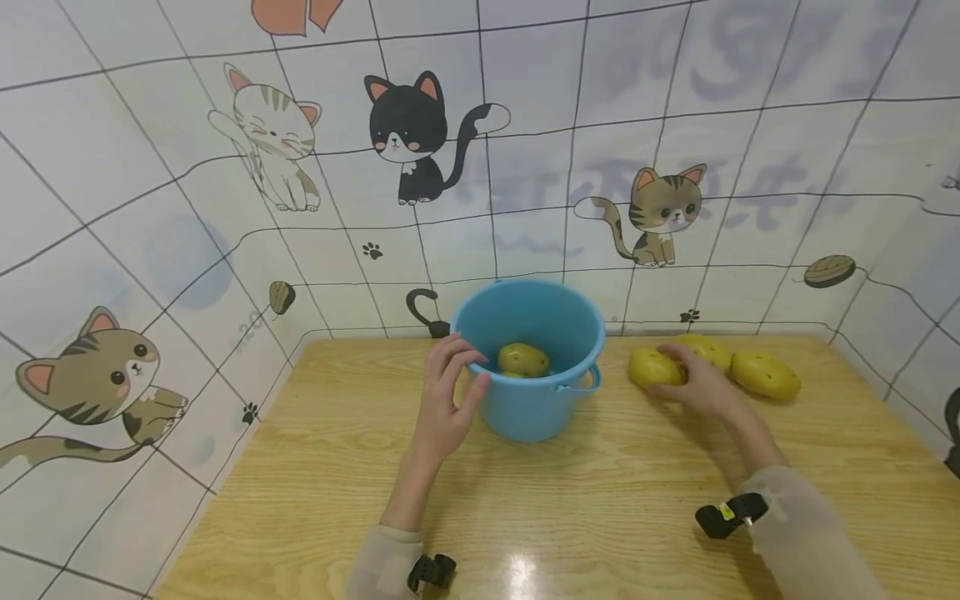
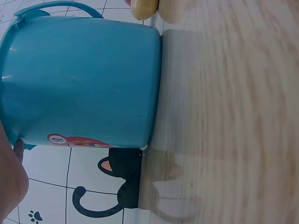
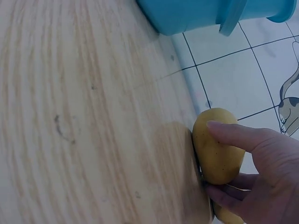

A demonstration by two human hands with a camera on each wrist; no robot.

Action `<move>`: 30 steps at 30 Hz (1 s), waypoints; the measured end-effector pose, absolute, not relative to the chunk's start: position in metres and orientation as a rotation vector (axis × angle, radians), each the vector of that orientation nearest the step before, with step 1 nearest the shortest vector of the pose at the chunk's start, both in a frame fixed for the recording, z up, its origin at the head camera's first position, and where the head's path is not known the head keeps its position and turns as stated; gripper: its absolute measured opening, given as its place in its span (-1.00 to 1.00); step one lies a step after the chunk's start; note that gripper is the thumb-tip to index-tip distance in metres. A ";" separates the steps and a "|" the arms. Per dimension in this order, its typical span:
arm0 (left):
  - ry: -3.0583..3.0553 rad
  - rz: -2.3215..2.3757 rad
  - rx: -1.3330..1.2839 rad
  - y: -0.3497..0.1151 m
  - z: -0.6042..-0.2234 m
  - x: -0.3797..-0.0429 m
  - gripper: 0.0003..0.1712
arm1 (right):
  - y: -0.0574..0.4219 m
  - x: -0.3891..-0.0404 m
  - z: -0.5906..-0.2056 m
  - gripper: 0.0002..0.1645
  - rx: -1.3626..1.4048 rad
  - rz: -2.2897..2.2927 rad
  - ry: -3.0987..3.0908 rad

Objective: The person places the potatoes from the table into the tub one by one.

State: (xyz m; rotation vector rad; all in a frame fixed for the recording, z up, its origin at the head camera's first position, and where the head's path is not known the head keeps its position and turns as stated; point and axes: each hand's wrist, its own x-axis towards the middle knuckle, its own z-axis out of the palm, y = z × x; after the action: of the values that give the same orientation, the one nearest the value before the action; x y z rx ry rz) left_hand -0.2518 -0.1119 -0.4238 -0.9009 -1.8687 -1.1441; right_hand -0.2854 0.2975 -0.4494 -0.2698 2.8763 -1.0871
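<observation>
A light blue bucket stands upright on the wooden table, its handle hanging at the right side. Inside it lies a potato, with part of another just showing below. My left hand holds the bucket's near-left rim, fingers bent over the edge and thumb on the near side. To the right of the bucket, my right hand grips a yellow potato between thumb and fingers, close to the tabletop. Behind that hand sits a partly hidden potato. Another potato lies just right of it.
The wooden table meets a cat-patterned wall covering right behind the bucket and potatoes. More wall rises on the left and right sides. A black object shows partly at the right edge.
</observation>
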 end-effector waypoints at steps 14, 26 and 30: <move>-1.868 -1.152 -0.899 -0.111 -0.425 -0.251 -0.74 | 0.293 -0.278 -0.453 0.07 -0.168 -1.127 2.952; -1.879 -1.158 -0.893 -0.112 -0.427 -0.251 -0.72 | 0.289 -0.275 -0.445 -0.04 -0.113 -1.281 3.035; -1.877 -1.158 -0.893 -0.113 -0.427 -0.251 -0.71 | 0.285 -0.275 -0.436 -0.03 -0.130 -1.330 3.059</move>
State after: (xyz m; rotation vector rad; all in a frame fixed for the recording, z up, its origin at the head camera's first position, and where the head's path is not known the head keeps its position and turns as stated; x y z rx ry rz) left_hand -0.2509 -0.1126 -0.4266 -0.8926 -1.8769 -1.1578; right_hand -0.2746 0.2846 -0.4356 -0.1302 3.0585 -1.3304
